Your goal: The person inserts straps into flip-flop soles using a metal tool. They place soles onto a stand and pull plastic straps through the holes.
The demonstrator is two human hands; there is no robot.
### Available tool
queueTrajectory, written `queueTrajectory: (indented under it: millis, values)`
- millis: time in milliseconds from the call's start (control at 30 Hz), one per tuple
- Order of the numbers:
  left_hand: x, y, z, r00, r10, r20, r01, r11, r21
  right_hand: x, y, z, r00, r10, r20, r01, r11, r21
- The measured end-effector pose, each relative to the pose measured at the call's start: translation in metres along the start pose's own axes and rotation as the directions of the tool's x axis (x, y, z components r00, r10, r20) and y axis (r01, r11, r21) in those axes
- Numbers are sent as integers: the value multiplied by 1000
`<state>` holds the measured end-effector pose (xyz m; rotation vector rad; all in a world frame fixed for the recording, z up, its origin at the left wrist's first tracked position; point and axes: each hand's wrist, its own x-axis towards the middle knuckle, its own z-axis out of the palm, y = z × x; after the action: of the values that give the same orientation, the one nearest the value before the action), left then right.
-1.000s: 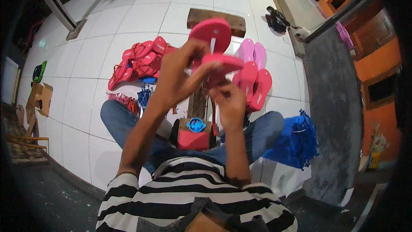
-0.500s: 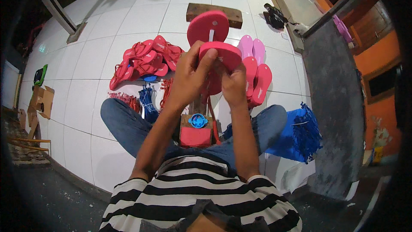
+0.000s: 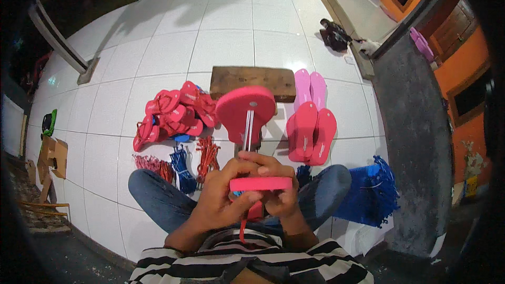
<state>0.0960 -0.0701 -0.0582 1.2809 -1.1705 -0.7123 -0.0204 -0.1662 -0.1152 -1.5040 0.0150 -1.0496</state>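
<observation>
Evidently, the heaped pinkish-red foam sandals (image 3: pixel 178 114) at left are strapped, while flat pinkish-red foam soles (image 3: pixel 304 134) at right lie strapless. Near centre, left hand (image 3: pixel 221 194) and right hand (image 3: pixel 284 205), fingers curled, grip one rounded pink foam sole (image 3: pixel 260 184), its strapping unclear.

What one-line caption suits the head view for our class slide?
Left hand and right hand hold a pink sandal sole, piled sandals to the left, strapless soles to the right.

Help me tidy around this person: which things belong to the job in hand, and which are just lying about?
Likely in the job:
pink sole, held by left hand and right hand
red strap bundle
blue strap bundle
lilac soles

Probably just lying about:
cardboard box
black bundle
</observation>
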Motion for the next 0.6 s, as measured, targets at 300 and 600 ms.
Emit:
queueTrajectory:
  millis: [300, 600]
  values:
    - [5, -3, 25, 967, 5, -255, -29, 995, -93, -27, 1, 1, 955, 248, -159, -238, 968, 79]
    - [-92, -64, 39, 900, -431, -62, 423, 899, -112, -107, -14, 19, 843, 432, -320, -515, 819, -253]
